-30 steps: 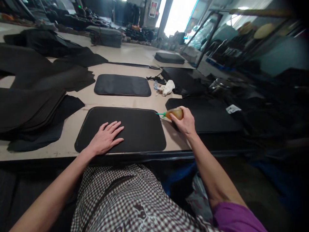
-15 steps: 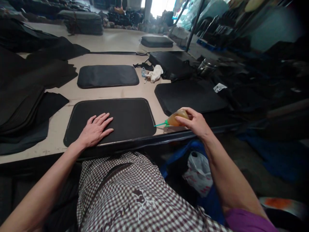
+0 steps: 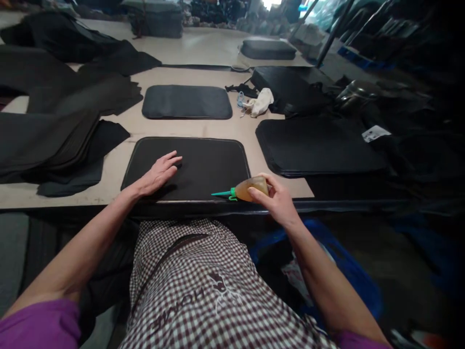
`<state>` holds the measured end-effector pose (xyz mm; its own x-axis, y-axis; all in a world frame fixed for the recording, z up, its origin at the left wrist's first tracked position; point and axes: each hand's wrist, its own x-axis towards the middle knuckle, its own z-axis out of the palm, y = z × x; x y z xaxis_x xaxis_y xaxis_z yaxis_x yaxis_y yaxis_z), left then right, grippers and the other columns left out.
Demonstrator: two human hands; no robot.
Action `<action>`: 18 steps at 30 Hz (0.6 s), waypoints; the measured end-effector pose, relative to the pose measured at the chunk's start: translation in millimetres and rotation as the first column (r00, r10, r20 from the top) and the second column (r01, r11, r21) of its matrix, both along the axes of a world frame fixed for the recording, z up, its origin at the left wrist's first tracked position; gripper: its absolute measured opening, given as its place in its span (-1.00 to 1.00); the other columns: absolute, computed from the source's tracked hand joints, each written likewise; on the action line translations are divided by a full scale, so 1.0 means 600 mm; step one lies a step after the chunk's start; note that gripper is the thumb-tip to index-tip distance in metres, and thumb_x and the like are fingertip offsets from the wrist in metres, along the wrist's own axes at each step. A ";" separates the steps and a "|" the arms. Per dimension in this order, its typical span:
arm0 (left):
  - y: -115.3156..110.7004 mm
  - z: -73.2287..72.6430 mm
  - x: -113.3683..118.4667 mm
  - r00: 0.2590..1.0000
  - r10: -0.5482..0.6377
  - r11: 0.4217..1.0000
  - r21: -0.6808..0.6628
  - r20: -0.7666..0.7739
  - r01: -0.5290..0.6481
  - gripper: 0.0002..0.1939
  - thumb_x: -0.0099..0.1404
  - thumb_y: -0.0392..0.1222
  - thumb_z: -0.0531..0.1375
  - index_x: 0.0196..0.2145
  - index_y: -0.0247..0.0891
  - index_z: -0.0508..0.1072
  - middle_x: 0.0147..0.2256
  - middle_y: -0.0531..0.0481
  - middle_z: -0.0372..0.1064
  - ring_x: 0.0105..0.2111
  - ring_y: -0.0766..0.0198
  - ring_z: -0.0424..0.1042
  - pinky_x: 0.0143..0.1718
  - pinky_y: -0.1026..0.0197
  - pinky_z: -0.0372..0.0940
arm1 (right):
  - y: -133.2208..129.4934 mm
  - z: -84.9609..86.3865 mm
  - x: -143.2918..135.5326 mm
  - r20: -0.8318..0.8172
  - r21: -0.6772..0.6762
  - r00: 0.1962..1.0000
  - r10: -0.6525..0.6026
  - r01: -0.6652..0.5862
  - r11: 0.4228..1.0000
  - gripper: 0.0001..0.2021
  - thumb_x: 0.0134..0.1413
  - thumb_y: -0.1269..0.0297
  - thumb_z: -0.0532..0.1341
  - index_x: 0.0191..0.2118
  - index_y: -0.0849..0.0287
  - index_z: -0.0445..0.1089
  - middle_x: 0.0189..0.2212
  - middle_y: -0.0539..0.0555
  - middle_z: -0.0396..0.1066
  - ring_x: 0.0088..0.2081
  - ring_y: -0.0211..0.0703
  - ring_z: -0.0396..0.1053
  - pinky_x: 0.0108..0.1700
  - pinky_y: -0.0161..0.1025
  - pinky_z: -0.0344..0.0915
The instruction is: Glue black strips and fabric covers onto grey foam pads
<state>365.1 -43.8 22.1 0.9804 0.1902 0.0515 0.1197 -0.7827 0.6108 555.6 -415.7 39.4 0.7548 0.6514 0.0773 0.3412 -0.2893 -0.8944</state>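
Observation:
A flat black panel (image 3: 203, 167) with rounded corners lies at the table's front edge, a thin line running just inside its border. Over its left part is my left hand (image 3: 159, 173), empty, fingers stretched apart; whether the fingers touch the surface I cannot tell. My right hand (image 3: 274, 196) grips a glue bottle (image 3: 250, 189) of soft clear plastic with amber liquid inside. The bottle lies nearly level, and its green nozzle (image 3: 221, 194) points left over the panel's front right part.
Another dark panel (image 3: 187, 102) lies behind. To the right is a stack of black panels (image 3: 316, 148); to the left, piled black sheets (image 3: 47, 140). A white cloth bundle (image 3: 262, 102) sits near a black block-like stack (image 3: 290, 89). Below the table hangs a blue bag (image 3: 359, 281).
My right hand has carried the bottle left, its nozzle passing from the panel's right edge to above its front part. My left hand has tilted up somewhat. The view has shifted.

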 end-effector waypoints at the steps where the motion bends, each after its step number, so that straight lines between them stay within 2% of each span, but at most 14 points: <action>1: 0.006 0.005 -0.002 1.000 0.009 0.997 -0.078 0.008 -0.009 -0.23 0.52 0.35 -0.20 0.43 -0.14 0.20 0.50 -0.13 -0.07 0.49 0.01 -0.06 0.49 -0.17 -0.13 | 0.020 -0.003 -0.009 0.006 0.006 1.000 0.030 -0.030 1.000 -0.46 0.07 -0.14 0.40 0.06 0.06 0.43 -0.17 0.05 0.52 -0.14 0.04 0.51 -0.12 -0.09 0.51; 4: 0.021 0.012 -0.009 0.999 0.053 0.959 -0.281 0.006 -0.049 -0.22 0.50 0.39 -0.22 0.43 -0.09 0.21 0.48 -0.06 0.03 0.47 0.04 0.00 0.50 -0.10 -0.15 | 0.082 -0.007 -0.037 0.064 0.018 0.993 0.102 -0.104 0.994 -0.48 0.09 -0.15 0.38 0.07 0.05 0.42 -0.12 0.07 0.52 -0.12 0.05 0.50 -0.08 -0.04 0.51; 7: 0.033 0.011 -0.012 0.995 0.100 0.883 -0.459 -0.015 -0.095 -0.18 0.49 0.41 -0.27 0.43 -0.09 0.23 0.45 -0.07 0.11 0.45 0.02 0.07 0.48 -0.10 -0.08 | 0.147 -0.006 -0.065 0.109 0.036 0.981 0.158 -0.162 0.986 -0.51 0.11 -0.13 0.37 0.05 0.04 0.42 -0.09 0.09 0.52 -0.11 0.06 0.50 -0.04 -0.01 0.50; 9: 0.041 0.010 -0.010 0.995 0.099 0.834 -0.546 0.001 -0.083 -0.13 0.47 0.43 -0.32 0.42 -0.13 0.25 0.44 -0.10 0.14 0.45 0.02 0.09 0.46 -0.08 -0.02 | 0.191 -0.003 -0.084 0.131 0.048 0.973 0.190 -0.197 0.979 -0.53 0.11 -0.12 0.37 0.03 0.04 0.42 -0.08 0.10 0.52 -0.09 0.07 0.49 0.00 0.01 0.49; 14: 0.063 0.018 0.000 0.998 0.047 0.743 -0.669 0.037 -0.010 -0.07 0.44 0.47 -0.34 0.40 -0.16 0.28 0.41 -0.18 0.17 0.42 0.04 0.16 0.41 -0.03 0.10 | 0.294 0.004 -0.128 0.167 0.090 0.946 0.277 -0.294 0.951 -0.56 0.10 -0.10 0.37 -0.02 0.05 0.42 -0.07 0.11 0.52 -0.06 0.10 0.49 0.07 0.04 0.45; 16: 0.070 0.023 0.002 0.999 0.027 0.734 -0.679 0.037 0.006 -0.08 0.46 0.45 -0.34 0.40 -0.19 0.28 0.41 -0.21 0.18 0.41 0.05 0.18 0.39 -0.02 0.12 | 0.328 0.004 -0.146 0.170 0.102 0.936 0.309 -0.329 0.939 -0.56 0.10 -0.09 0.37 -0.02 0.06 0.41 -0.06 0.13 0.52 -0.04 0.10 0.48 0.10 0.06 0.44; 18: 0.077 0.026 0.004 0.999 0.001 0.750 -0.662 0.033 0.021 -0.09 0.47 0.41 -0.36 0.41 -0.21 0.27 0.40 -0.24 0.18 0.40 0.06 0.20 0.37 -0.01 0.15 | 0.357 0.001 -0.163 0.174 0.109 0.927 0.332 -0.353 0.929 -0.56 0.10 -0.08 0.37 -0.01 0.06 0.40 -0.03 0.14 0.51 -0.02 0.11 0.47 0.12 0.08 0.42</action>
<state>367.8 2.3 37.7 0.9826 0.1773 -0.0554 0.0881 -0.1823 0.9793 457.5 -201.5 40.1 0.4600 0.8433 0.2780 0.5311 -0.0105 -0.8473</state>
